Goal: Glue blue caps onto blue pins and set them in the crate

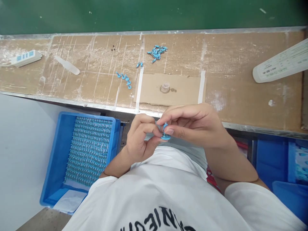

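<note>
Between my two hands, just in front of the table edge, is a small blue figurine point(165, 131) on a round base. My left hand point(143, 136) pinches the base at its left side. My right hand point(190, 125) grips the figurine's upper part between thumb and fingers. On the table lie several blue figurines with round bases point(126, 78) in a short curved row. Two small blue pieces point(140, 64) lie behind them, and a pile of blue pieces point(157, 53) is farther back. A small clear cup point(165, 87) stands on a cardboard sheet point(149, 93).
At lower left, a blue crate point(83, 114) holds many rows of blue figurines. A white power strip point(27, 58) and a whitish flat tool point(68, 66) lie on the left. A large white bottle point(280, 62) lies at right; blue bins point(271, 157) are below it.
</note>
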`<state>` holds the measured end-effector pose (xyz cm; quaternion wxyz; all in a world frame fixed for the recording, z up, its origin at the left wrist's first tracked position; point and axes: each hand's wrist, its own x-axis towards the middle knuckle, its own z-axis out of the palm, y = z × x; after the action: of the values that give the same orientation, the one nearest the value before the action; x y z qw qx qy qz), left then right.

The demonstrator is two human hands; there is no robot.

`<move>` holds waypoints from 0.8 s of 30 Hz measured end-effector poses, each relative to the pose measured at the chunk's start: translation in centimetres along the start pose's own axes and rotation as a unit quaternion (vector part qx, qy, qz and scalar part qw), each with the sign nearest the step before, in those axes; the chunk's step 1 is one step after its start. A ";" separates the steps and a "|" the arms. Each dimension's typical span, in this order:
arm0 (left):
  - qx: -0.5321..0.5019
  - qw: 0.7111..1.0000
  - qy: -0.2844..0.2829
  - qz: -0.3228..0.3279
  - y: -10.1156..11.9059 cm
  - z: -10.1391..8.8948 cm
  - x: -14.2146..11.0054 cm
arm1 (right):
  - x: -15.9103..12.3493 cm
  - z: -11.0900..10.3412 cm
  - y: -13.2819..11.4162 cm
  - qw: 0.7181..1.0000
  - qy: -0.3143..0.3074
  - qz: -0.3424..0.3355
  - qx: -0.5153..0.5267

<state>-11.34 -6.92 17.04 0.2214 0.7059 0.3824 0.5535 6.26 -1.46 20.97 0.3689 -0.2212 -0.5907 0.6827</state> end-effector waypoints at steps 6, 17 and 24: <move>0.023 1.000 -0.008 0.005 0.1 -0.2 0.1 | 0.0 0.0 0.2 1.000 0.000 0.000 -0.003; 0.019 1.000 -0.004 0.013 0.0 -0.1 0.2 | 0.1 0.1 0.1 1.000 0.004 -0.001 -0.008; 0.001 1.000 0.000 -0.019 -0.1 -0.1 0.1 | -0.2 0.1 0.6 0.999 0.038 0.014 -0.024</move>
<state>-11.47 -6.82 17.11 0.2309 0.6988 0.3963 0.5488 6.13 -1.69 20.41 0.3762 -0.2643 -0.5890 0.6646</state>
